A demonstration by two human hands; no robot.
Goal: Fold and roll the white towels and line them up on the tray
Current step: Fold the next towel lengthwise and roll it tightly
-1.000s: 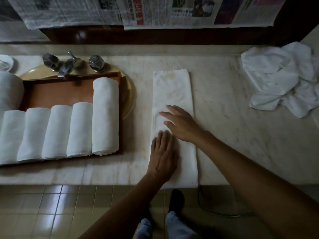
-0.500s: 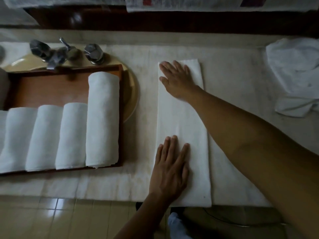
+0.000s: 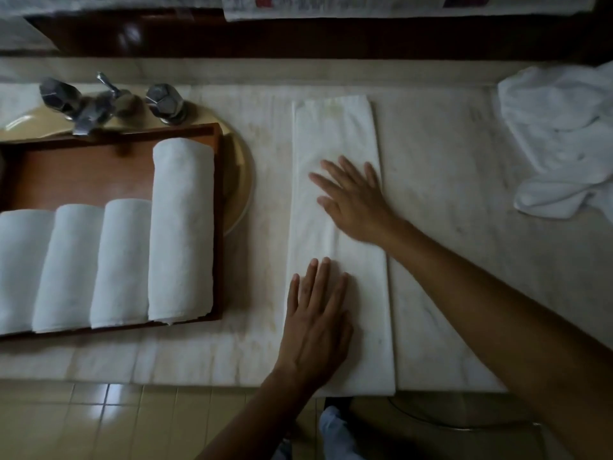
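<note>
A white towel, folded into a long narrow strip, lies flat on the marble counter, running from the back toward the front edge. My left hand lies flat on its near end, fingers spread. My right hand rests palm down on the strip's middle, fingers apart. To the left, a brown wooden tray holds several rolled white towels side by side. Neither hand grips anything.
A heap of loose white towels sits at the counter's far right. A chrome tap with two knobs stands behind the tray over a yellow basin. The counter's front edge drops to a tiled floor.
My right hand has slid back along the folded towel from its far end to its middle. My left hand has stayed pressed on the near end.
</note>
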